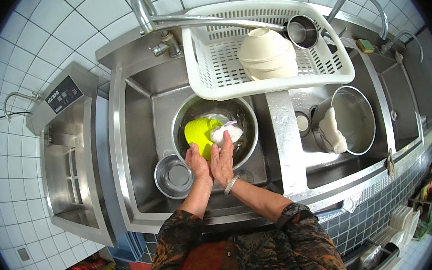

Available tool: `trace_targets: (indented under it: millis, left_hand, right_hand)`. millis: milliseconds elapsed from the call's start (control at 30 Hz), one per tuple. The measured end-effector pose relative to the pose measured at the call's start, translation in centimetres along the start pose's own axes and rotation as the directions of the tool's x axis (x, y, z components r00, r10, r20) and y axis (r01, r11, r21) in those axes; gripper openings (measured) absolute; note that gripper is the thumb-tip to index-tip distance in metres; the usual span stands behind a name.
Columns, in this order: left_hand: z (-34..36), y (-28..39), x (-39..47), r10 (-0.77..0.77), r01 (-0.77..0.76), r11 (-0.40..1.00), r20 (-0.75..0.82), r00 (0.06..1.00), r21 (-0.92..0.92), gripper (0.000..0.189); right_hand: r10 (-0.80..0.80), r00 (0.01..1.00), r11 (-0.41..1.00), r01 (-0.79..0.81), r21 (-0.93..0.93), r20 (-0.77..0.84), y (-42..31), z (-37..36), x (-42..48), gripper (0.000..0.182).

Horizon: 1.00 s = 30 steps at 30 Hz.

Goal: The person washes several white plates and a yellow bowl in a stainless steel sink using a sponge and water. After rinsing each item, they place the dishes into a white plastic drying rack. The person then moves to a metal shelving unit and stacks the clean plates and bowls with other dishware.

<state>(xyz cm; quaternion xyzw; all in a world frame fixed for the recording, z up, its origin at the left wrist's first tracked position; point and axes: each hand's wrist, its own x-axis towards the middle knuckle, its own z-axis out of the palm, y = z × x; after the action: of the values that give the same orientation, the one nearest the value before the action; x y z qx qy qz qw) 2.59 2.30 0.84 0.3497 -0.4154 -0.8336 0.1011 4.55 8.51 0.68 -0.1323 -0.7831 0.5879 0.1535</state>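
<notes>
My left hand (199,163) grips the near side of a lime-yellow plastic vessel (197,133), a ribbed cup or bowl lying tilted. In my right hand (222,161) is a white scrubbing puff (226,133) with a purple loop, pressed against the vessel's right side. Both are over a round steel basin (254,138) of water, which stands in the left sink (154,129). Beside my left wrist sits a small steel bowl (174,177). The vessel's lower edge is partly hidden behind my fingers.
A white slotted basket (219,93) bridges the sinks, bearing upturned cream bowls (268,54) and a long-handled ladle (303,31). A faucet (140,9) rises behind. The right sink holds a steel pot (352,120) with a cloth (331,131) over its rim.
</notes>
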Motion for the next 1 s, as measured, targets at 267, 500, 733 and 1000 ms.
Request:
trace_targets:
  millis: [267, 500, 733, 1000]
  left_hand:
    - [-2.0, 5.9, -2.3, 0.001, 0.021, 0.983, 0.121, 0.993, -0.184, 0.038]
    - [-2.2, 15.3, -12.6, 0.123, -0.115, 0.992, 0.336, 0.934, -0.043, 0.048]
    - [7.5, 21.4, -17.0, 0.088, 0.015, 0.956, 0.337, 0.937, -0.292, 0.042]
    - [20.7, 16.6, -9.0, 0.059, -0.072, 0.997, 0.437, 0.898, 0.014, 0.035]
  right_hand:
    - [0.148, 0.973, 0.983, -0.164, 0.08, 0.18, -0.1, -4.3, 4.0, 0.019]
    - [-0.214, 0.785, 0.793, 0.487, -0.366, 0.581, -2.6, -12.1, 5.1, 0.014]
    - [-0.402, 0.609, 0.445, 0.783, -0.435, 0.684, -0.2, -17.6, 6.1, 0.015]
    - [-0.437, 0.653, 0.534, 0.742, -0.406, 0.619, 0.8, -18.6, 6.8, 0.016]
